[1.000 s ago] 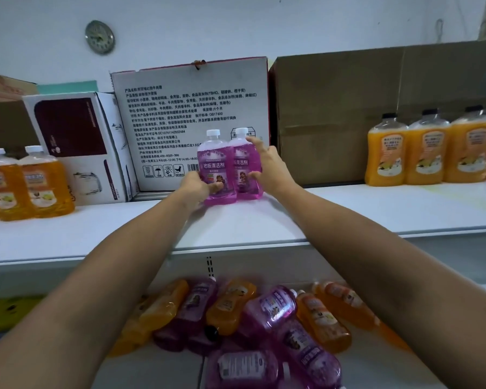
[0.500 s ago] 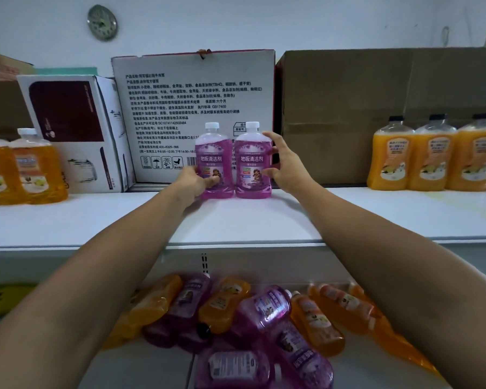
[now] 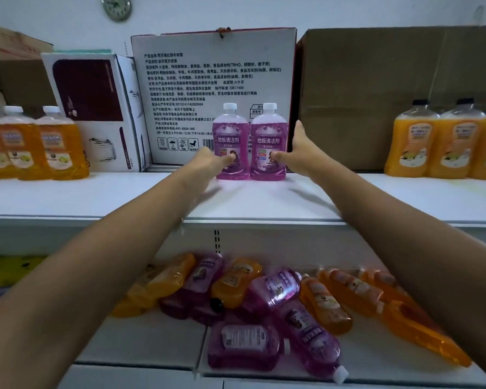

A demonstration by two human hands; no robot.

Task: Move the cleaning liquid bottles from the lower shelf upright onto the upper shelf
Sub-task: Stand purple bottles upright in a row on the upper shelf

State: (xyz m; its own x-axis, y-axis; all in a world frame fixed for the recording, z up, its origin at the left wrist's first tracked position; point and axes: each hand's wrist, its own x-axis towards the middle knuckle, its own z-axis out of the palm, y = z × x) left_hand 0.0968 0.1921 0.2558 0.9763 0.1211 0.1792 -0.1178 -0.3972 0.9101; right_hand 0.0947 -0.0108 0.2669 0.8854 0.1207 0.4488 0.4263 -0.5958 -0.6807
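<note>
Purple bottles (image 3: 249, 144) labelled 地板清洁剂, upright before printed box (image 3: 213, 80); gripped by left hand (image 3: 208, 161), right hand (image 3: 295, 153); bare upper shelf (image 3: 376, 197) alongside.

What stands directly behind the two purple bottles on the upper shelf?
Behind the two upright purple bottles with white caps stands a white printed cardboard box, its text side facing out. The bottles cover part of its lower print and barcode; whether they touch it cannot be told.

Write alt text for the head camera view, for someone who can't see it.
Two hands, the left hand and right hand, hold two purple bottles upright, side by side, on the upper shelf. Purple and orange bottles lie jumbled on the lower shelf.
</note>
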